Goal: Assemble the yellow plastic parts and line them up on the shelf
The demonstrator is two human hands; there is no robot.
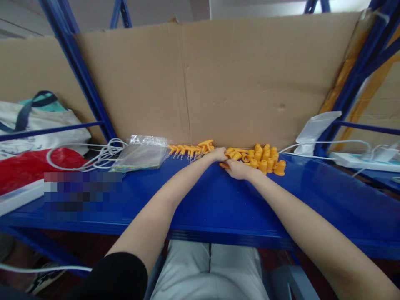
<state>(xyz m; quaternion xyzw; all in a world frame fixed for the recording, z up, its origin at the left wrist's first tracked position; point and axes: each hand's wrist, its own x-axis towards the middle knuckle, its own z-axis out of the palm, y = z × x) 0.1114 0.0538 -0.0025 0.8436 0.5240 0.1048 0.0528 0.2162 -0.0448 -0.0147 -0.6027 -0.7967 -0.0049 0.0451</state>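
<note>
Both my arms reach forward over a blue metal shelf (pixel 218 204) to its back edge. My left hand (pixel 218 154) is closed, its fingers curled against a heap of small orange plastic caps (pixel 265 159). My right hand (pixel 236 169) is closed too, pinching an orange piece (pixel 223 165) at the heap's left end. To the left of my hands lies a row of orange T-shaped pieces with metal screws (pixel 190 149).
A cardboard sheet (pixel 237 79) stands behind the shelf. Clear plastic bags (pixel 142 153) and white cable (pixel 103 152) lie at the left, with a red bag (pixel 28 166) and a cloth bag (pixel 37 121). A white pouch (pixel 315 130) and a power strip (pixel 362 160) sit at the right.
</note>
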